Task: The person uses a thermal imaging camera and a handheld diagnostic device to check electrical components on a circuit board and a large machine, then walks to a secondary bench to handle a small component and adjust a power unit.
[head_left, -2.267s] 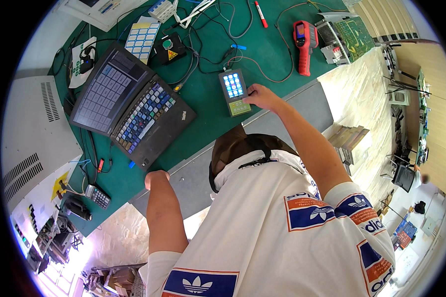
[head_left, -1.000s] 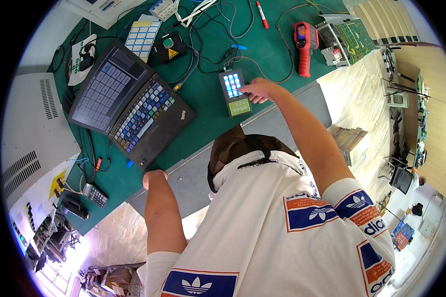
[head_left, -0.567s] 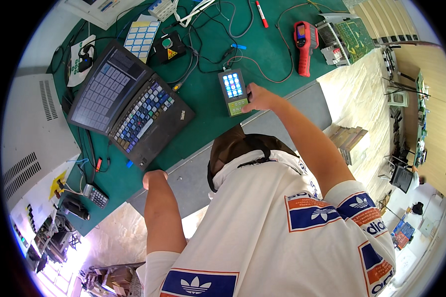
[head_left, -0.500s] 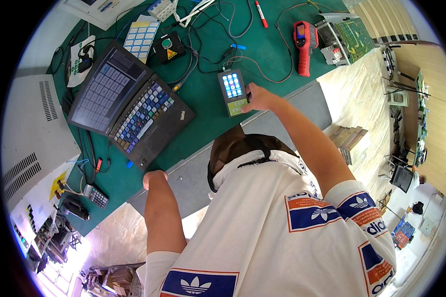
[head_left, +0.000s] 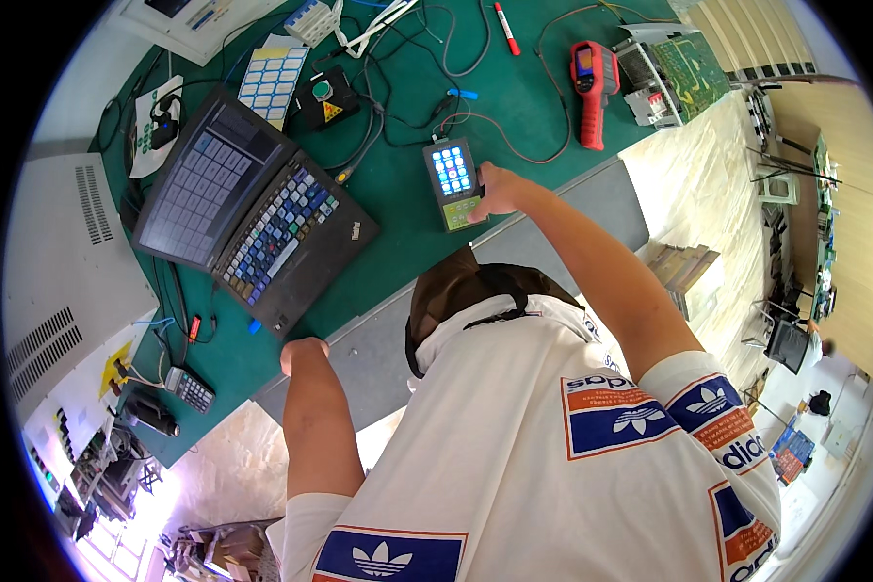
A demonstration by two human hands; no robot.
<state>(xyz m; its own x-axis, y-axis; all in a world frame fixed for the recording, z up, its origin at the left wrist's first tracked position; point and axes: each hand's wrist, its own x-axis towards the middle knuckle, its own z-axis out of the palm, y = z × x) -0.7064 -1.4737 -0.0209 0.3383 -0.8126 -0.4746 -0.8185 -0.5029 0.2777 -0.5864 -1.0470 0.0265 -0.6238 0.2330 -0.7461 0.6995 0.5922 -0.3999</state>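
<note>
A grey handheld meter with a lit screen of icons and a green keypad lies on the green table mat, a cable running from its top end. My right hand reaches its right edge, with the thumb side over the lower keys and the other fingers curled at the side. My left hand rests at the table's front edge, just below the near corner of an open laptop. The fingers of that hand are hidden from view.
Beyond the meter lie tangled cables, a black box with a green button and a red marker. A red handheld thermal camera and a circuit board assembly sit to the right. A calculator is near the left edge.
My right hand has shifted slightly left, its thumb side lying further over the keypad. The left hand stays at the table edge. The screen still shows icons.
</note>
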